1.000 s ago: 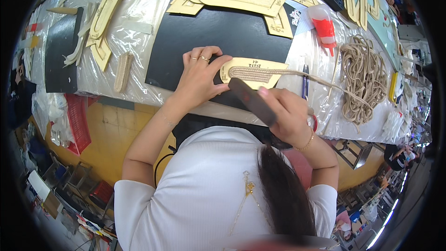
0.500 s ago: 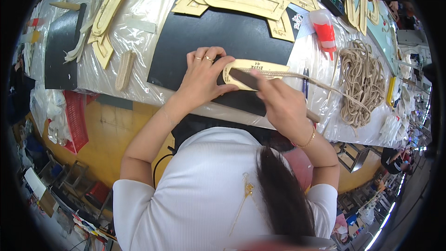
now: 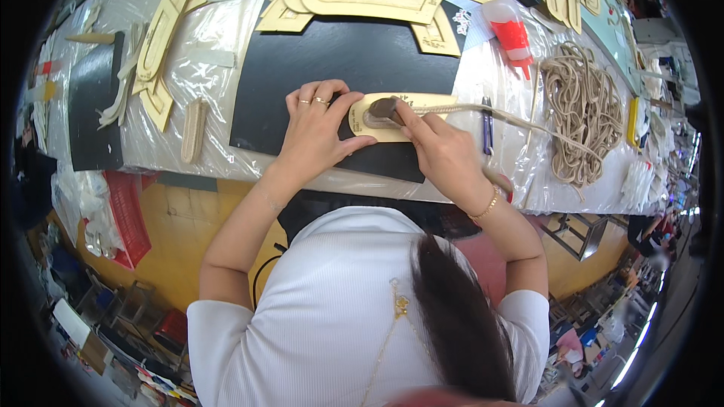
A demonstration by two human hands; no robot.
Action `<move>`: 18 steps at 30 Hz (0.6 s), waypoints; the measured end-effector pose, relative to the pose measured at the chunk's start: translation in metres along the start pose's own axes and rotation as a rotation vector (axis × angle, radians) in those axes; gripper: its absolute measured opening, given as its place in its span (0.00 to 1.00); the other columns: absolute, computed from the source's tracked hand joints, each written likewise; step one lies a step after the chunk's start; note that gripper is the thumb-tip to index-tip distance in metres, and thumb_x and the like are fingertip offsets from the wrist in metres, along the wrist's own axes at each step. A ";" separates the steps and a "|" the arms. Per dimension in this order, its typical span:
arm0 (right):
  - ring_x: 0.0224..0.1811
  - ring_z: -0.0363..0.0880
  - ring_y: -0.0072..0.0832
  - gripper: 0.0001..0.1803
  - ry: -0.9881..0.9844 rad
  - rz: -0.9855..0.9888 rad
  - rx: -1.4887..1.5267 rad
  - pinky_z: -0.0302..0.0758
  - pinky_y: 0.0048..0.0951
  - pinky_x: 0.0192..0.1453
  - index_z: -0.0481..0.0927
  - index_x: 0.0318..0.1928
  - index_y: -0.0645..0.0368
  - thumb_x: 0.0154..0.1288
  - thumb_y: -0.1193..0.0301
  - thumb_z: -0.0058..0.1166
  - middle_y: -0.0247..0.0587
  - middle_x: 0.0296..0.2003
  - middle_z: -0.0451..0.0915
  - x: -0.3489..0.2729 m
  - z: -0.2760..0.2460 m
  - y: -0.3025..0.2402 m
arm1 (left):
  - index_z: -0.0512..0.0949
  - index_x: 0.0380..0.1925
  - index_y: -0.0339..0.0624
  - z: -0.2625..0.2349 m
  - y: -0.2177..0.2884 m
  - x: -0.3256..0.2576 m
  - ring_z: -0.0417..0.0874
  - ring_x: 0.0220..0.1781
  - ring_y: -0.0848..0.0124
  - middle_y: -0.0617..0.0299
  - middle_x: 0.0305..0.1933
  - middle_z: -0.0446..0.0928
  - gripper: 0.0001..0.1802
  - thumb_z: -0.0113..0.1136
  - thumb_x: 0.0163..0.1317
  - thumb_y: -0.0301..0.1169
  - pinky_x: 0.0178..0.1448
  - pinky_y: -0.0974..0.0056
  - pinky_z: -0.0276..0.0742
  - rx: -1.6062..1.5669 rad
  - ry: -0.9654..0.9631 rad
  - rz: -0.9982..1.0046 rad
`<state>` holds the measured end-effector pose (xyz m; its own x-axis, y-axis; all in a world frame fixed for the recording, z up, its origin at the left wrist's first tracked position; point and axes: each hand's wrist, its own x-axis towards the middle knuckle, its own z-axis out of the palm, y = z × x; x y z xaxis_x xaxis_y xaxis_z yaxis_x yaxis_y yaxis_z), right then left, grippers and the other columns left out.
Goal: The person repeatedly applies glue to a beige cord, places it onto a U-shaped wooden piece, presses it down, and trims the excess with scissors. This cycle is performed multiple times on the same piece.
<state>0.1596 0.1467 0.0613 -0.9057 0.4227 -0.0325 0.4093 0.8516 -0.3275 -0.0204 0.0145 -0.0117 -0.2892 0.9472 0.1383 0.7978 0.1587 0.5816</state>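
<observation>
1. Cream board is lying flat on the black mat, toward the mat's right side, directly in front of you.
2. Beige cord is lying along the board, partly hidden by your tool and fingers, and is trailing off to the right.
3. Your left hand is holding the board's left end, thumb and forefinger bracketing its edges while the other fingers are curling in.
4. Your right hand is gripping a dark tool, its rounded end covering the cord near the board's left end; whether it is pressing or hovering, I cannot tell.
5. Beyond your hands, stacked boards are overlapping the mat's far edge.
6. To your right, two pens are lying beside the mat, and the cord is running past them to a tangled pile.
7. A bottle with a red band is lying farther back, near the mat.
8. To your left, a beige braided piece is lying on the plastic-covered table, and more boards are resting behind it.
</observation>
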 end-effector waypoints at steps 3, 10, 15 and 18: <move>0.23 0.77 0.32 0.31 0.366 -0.072 0.192 0.75 0.33 0.26 0.78 0.67 0.44 0.63 0.73 0.62 0.35 0.25 0.74 -0.009 0.000 0.007 | 0.81 0.54 0.46 0.000 0.000 -0.001 0.68 0.63 0.59 0.61 0.57 0.72 0.35 0.79 0.47 0.48 0.67 0.51 0.57 0.000 -0.002 0.008; 0.23 0.78 0.32 0.33 0.113 0.008 -0.070 0.74 0.33 0.26 0.77 0.68 0.45 0.60 0.73 0.64 0.36 0.28 0.76 -0.024 0.003 0.016 | 0.79 0.55 0.47 -0.003 0.004 0.000 0.67 0.65 0.58 0.61 0.59 0.72 0.35 0.79 0.47 0.48 0.68 0.51 0.57 0.103 -0.026 0.054; 0.23 0.77 0.33 0.32 0.288 0.001 0.053 0.74 0.33 0.26 0.79 0.67 0.43 0.60 0.74 0.64 0.37 0.26 0.75 -0.031 0.002 0.018 | 0.80 0.53 0.46 -0.007 0.007 0.003 0.67 0.66 0.57 0.61 0.60 0.72 0.33 0.79 0.48 0.47 0.69 0.50 0.56 0.113 -0.053 0.051; 0.22 0.77 0.32 0.32 0.109 0.093 -0.088 0.73 0.34 0.26 0.79 0.66 0.44 0.59 0.74 0.65 0.36 0.25 0.74 -0.036 -0.002 0.023 | 0.80 0.52 0.46 -0.009 0.009 0.005 0.67 0.66 0.57 0.61 0.61 0.72 0.32 0.80 0.48 0.46 0.69 0.49 0.55 0.156 -0.068 0.055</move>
<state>0.2022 0.1519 0.0565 -0.8482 0.5277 0.0451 0.5030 0.8292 -0.2438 -0.0191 0.0185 0.0015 -0.2104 0.9715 0.1088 0.8855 0.1423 0.4422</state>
